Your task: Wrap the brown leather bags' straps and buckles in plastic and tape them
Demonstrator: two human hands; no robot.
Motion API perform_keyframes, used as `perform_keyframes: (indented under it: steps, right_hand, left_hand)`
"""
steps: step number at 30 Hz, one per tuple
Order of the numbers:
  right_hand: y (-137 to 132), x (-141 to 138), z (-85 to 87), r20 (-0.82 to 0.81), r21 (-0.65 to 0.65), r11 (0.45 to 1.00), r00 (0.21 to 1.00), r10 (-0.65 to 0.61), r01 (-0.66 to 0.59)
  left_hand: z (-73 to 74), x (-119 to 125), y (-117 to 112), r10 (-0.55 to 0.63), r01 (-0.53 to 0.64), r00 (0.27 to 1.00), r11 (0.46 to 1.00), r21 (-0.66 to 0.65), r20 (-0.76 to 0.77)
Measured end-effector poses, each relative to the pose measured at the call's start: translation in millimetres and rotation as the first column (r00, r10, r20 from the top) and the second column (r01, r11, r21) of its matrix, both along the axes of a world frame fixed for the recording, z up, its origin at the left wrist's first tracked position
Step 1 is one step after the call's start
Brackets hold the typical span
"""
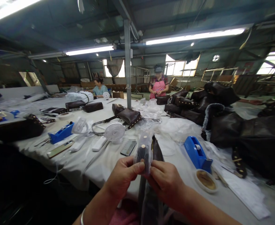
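Note:
Between my two hands, a dark studded bag strap (142, 153) is wrapped in clear plastic film. My left hand (124, 173) pinches it from the left, thumb across its front. On the other side, my right hand (166, 178) grips the film's edge with bent fingers. A dark leather bag (157, 150) with a zipper stands just behind my right hand; its lower part is hidden. More of the plastic-covered strap hangs below my hands toward my lap. A phone (128, 147) lies on the table just beyond my left hand.
A blue tape dispenser (197, 153) and a tape roll (206, 180) lie to the right, before a pile of dark bags (242, 125). Left are a white fan (114, 131) and another blue dispenser (61, 132). A metal post (127, 68) rises mid-table. Co-workers sit and stand beyond.

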State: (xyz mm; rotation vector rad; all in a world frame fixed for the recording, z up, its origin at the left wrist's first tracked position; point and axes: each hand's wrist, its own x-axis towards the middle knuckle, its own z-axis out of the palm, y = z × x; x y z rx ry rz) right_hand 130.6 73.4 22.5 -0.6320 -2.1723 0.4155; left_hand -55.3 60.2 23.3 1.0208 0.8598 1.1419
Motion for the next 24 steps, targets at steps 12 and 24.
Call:
perform_keyframes:
  steps: [12, 24]
  right_hand:
    - [20.6, 9.0, 4.0, -0.552, -0.834, 0.173, 0.802, -0.228, -0.525]
    - [26.6, 13.6, -11.3, 0.056, -0.021, 1.0, 0.998, -0.014, 0.015]
  left_hand:
    - [-6.1, 5.6, 3.8, 0.202, 0.181, 0.842, 0.768, 0.615, -0.5]
    - [-1.4, 19.1, 33.4, -0.007, 0.066, 0.977, 0.96, -0.273, 0.213]
